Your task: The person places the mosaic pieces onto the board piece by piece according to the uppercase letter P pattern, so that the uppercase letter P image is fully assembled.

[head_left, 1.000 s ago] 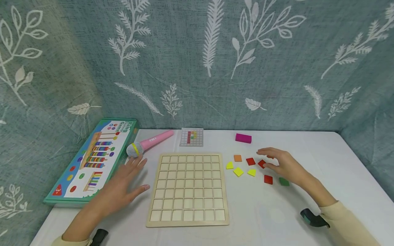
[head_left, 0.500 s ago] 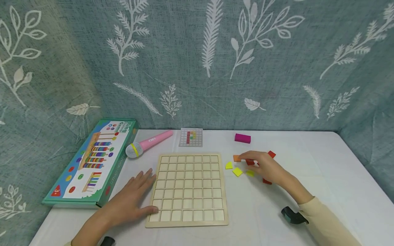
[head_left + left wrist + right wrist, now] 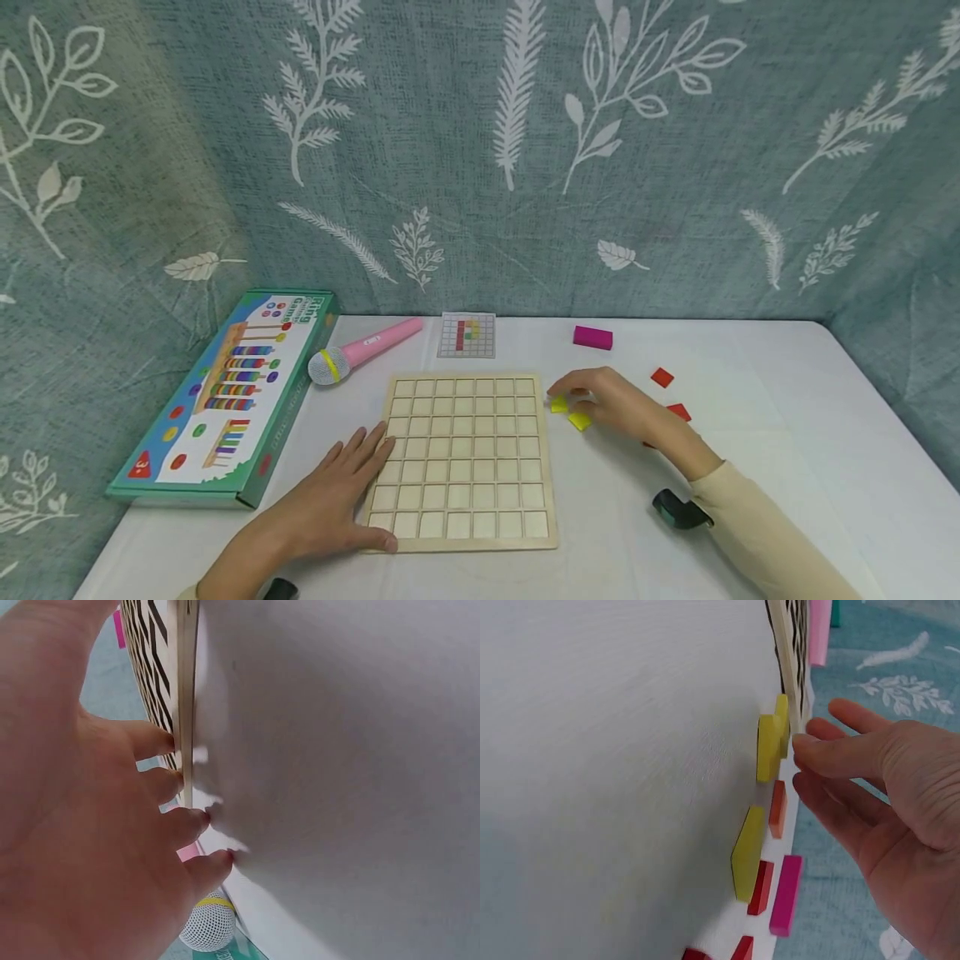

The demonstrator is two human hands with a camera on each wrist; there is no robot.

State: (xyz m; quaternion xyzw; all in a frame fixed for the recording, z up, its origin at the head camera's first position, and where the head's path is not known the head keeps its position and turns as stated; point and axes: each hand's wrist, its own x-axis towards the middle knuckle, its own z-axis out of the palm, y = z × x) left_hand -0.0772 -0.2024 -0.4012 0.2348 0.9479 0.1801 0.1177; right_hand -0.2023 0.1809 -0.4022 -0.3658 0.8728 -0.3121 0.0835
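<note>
Your left hand is lying flat with the fingers spread and straight, resting on the near-left corner of the wooden grid board, thumb along its front edge; the left wrist view shows those fingertips right up against the board's side, holding nothing. Your right hand is over at the board's right edge, fingers loosely extended and a bit apart, hovering at the small yellow tiles. From the right wrist view the fingertips sit just beside a yellow tile without pinching it, so that hand isn't gripping anything as far as I can see. The tiles are scattered on the white bench to the right of the board: two yellow ones near its top-right corner, an orange one and another yellow showing in the wrist view, and two red tiles further right, well apart from your fingers. Behind them there's a magenta block near the back edge. The little pattern card sits just behind the board, the pink toy microphone is to its left, and the ring game box lies along the bench's left side.
</note>
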